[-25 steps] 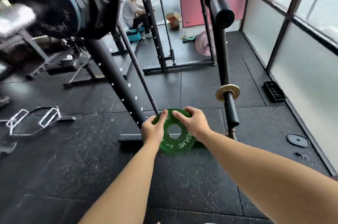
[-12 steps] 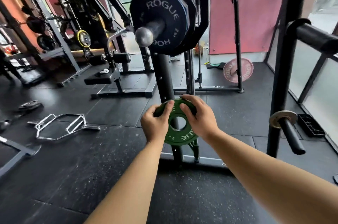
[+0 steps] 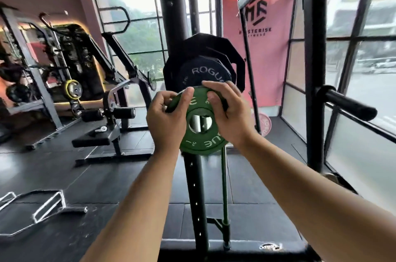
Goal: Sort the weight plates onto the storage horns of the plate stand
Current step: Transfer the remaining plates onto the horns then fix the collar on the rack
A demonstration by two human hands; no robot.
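head view: both hands grip the green plate upright at mid-frame. the left hand is curled round its left rim and the right hand is clamped on the upper right rim, likely to aim the hole squarely. it hangs just below the black plates on the post. i cannot tell whether a horn is in the hole. a bare horn juts out on the right.

One wide-angle camera on the person's head looks forward and slightly down, close behind the left hand and right hand before the stand post, with the gym floor beyond.
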